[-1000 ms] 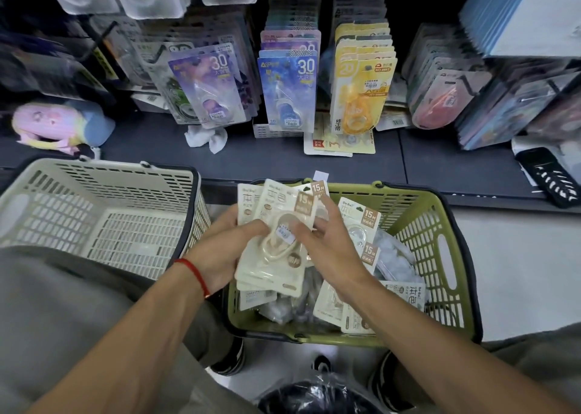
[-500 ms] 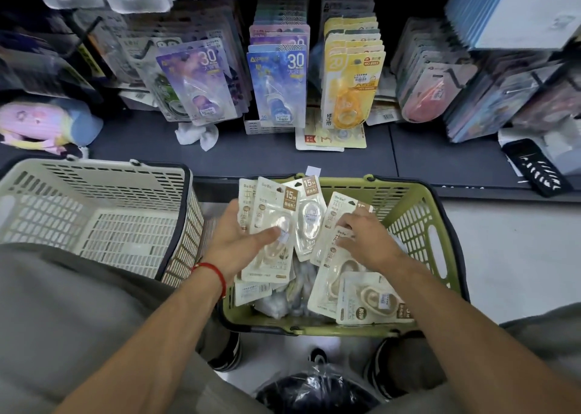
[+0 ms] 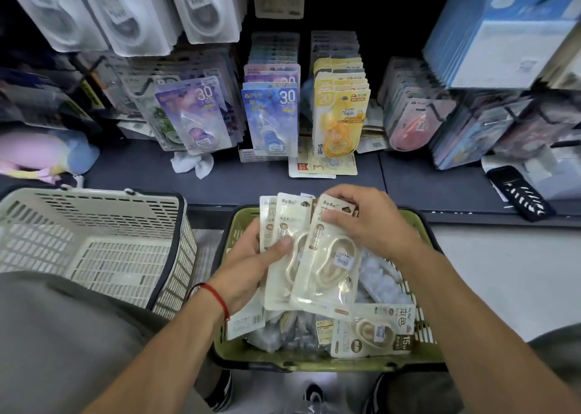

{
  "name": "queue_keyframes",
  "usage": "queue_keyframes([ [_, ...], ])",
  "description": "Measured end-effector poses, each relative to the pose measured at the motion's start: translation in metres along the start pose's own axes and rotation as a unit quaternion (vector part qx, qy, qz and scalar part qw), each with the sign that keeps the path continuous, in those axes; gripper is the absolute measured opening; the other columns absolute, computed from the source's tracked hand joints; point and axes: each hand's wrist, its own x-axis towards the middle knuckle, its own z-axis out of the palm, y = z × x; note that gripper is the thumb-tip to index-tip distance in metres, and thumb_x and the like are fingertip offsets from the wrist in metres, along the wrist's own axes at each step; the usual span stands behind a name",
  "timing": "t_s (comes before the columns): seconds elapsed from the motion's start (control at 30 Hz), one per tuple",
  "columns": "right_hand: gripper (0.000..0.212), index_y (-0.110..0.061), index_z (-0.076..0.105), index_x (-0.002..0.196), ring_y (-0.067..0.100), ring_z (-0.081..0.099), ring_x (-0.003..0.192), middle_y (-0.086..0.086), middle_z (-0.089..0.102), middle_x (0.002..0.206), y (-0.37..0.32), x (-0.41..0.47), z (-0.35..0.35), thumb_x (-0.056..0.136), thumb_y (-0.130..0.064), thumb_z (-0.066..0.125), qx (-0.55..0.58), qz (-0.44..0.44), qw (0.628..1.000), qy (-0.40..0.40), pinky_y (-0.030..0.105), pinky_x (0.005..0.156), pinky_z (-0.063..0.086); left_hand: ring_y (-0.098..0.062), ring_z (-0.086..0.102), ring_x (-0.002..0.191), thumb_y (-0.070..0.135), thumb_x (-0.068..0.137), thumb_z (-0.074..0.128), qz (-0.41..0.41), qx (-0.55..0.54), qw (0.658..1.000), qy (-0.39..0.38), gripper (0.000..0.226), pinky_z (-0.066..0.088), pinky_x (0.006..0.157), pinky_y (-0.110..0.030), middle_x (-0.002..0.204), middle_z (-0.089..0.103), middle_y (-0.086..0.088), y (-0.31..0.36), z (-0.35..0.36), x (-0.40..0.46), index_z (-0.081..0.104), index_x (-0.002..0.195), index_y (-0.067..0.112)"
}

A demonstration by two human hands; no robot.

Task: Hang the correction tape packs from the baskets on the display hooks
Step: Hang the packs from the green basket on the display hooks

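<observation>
Over the green basket point(image 3: 317, 364) I hold a fanned stack of cream correction tape packs point(image 3: 325, 266). My left hand point(image 3: 251, 264) grips the stack from the left, thumb across the fronts. My right hand point(image 3: 366, 222) pinches the top edge of the front pack. More cream packs point(image 3: 374, 330) and clear-wrapped goods lie in the basket below. Hooks above the dark shelf carry purple point(image 3: 195, 115), blue point(image 3: 272, 118) and yellow point(image 3: 341, 121) tape packs.
A white basket point(image 3: 94, 225) stands to the left, holding nothing I can see. On the dark shelf point(image 3: 141, 171) lie a crumpled tissue point(image 3: 191, 163), loose packs point(image 3: 320, 165) and a black object point(image 3: 518, 193). A pastel plush toy point(image 3: 47, 152) sits far left. White blister packs hang top left.
My right hand rose from the basket with a pack and laid it on the front of the stack. The stack in my left hand lifted slightly toward the shelf.
</observation>
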Motion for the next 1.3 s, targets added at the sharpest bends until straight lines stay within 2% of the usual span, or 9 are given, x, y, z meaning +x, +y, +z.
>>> queue_keyframes([
  [0.1,0.019,-0.036,0.074,0.097,0.001,0.067,0.084,-0.016,0.072,0.092,-0.005,0.004,0.006,0.084,-0.035,0.088,0.011,-0.01,0.997,0.081,0.023,0.075,0.055,-0.029,0.07,0.124,0.042,0.074,0.094,-0.002,-0.022,1.0,-0.016,0.08,0.061,0.092,-0.04,0.136,0.071,-0.008,0.007,0.008,-0.001,0.055,0.142,0.023],
  [0.23,0.031,-0.033,0.073,0.107,-0.003,0.06,0.097,-0.018,0.059,0.107,-0.015,0.011,0.013,0.081,-0.036,0.09,0.015,-0.045,0.991,0.122,0.01,0.085,0.046,-0.031,0.072,0.118,0.012,0.067,0.096,0.017,-0.023,1.0,-0.01,0.084,0.063,0.087,-0.039,0.128,0.074,-0.012,0.014,0.024,-0.001,0.055,0.139,0.019],
  [0.4,0.045,-0.04,0.057,0.128,-0.004,0.059,0.106,-0.012,0.058,0.125,-0.03,0.008,0.009,0.089,-0.056,0.074,0.1,0.023,0.964,0.245,0.019,0.094,0.05,-0.039,0.071,0.118,0.006,0.066,0.088,0.073,-0.086,0.992,0.065,0.082,0.058,0.099,-0.057,0.129,0.073,-0.018,0.046,0.033,0.009,0.052,0.141,0.011],
  [0.5,0.064,-0.034,0.067,0.124,0.006,0.071,0.107,-0.01,0.074,0.117,-0.046,-0.002,0.007,0.073,-0.071,0.077,0.251,0.088,0.952,0.149,0.034,0.094,0.058,-0.039,0.071,0.118,0.007,0.069,0.087,0.117,-0.085,0.987,0.069,0.081,0.058,0.1,-0.057,0.129,0.072,-0.019,0.077,0.036,0.017,0.052,0.141,0.005],
  [0.57,0.057,-0.033,0.072,0.121,0.013,0.075,0.107,-0.007,0.078,0.115,-0.056,-0.007,0.01,0.076,-0.067,0.083,0.279,0.064,0.952,0.111,0.041,0.094,0.061,-0.033,0.075,0.112,0.009,0.066,0.09,0.14,-0.077,0.986,0.057,0.078,0.063,0.089,-0.047,0.123,0.076,-0.014,0.097,0.039,0.019,0.056,0.136,0.008],
  [0.7,0.045,-0.023,0.078,0.116,0.024,0.078,0.103,0.003,0.081,0.111,-0.084,-0.001,-0.005,0.08,-0.05,0.082,0.355,0.037,0.919,0.166,0.04,0.086,0.064,-0.03,0.077,0.106,0.017,0.072,0.088,0.15,-0.093,0.984,-0.007,0.066,0.066,0.076,-0.043,0.119,0.078,-0.009,0.131,0.042,0.026,0.06,0.132,0.018],
  [0.87,0.05,-0.025,0.075,0.113,0.012,0.079,0.095,-0.007,0.082,0.1,-0.117,0.024,-0.038,0.077,-0.058,0.083,0.291,0.003,0.928,0.233,0.038,0.086,0.061,-0.03,0.072,0.12,0.018,0.074,0.087,0.162,-0.055,0.983,-0.07,0.076,0.058,0.102,-0.053,0.13,0.075,-0.008,0.179,0.041,0.036,0.055,0.144,0.021],
  [1.0,0.045,-0.028,0.068,0.114,0.016,0.079,0.092,-0.006,0.082,0.099,-0.144,0.054,-0.052,0.083,-0.055,0.084,0.231,-0.021,0.946,0.226,0.054,0.091,0.062,-0.029,0.072,0.121,0.017,0.082,0.082,0.175,-0.037,0.98,-0.088,0.067,0.061,0.096,-0.053,0.133,0.073,-0.006,0.21,0.017,0.043,0.054,0.142,0.027],
  [1.3,0.041,-0.029,0.066,0.115,0.013,0.078,0.097,-0.008,0.08,0.107,-0.187,0.102,-0.042,0.085,-0.054,0.08,0.207,-0.103,0.958,0.17,0.05,0.092,0.061,-0.029,0.071,0.122,0.021,0.08,0.081,0.249,-0.078,0.965,0.005,0.067,0.053,0.106,-0.059,0.132,0.074,-0.005,0.233,-0.022,0.035,0.056,0.142,0.025],
])
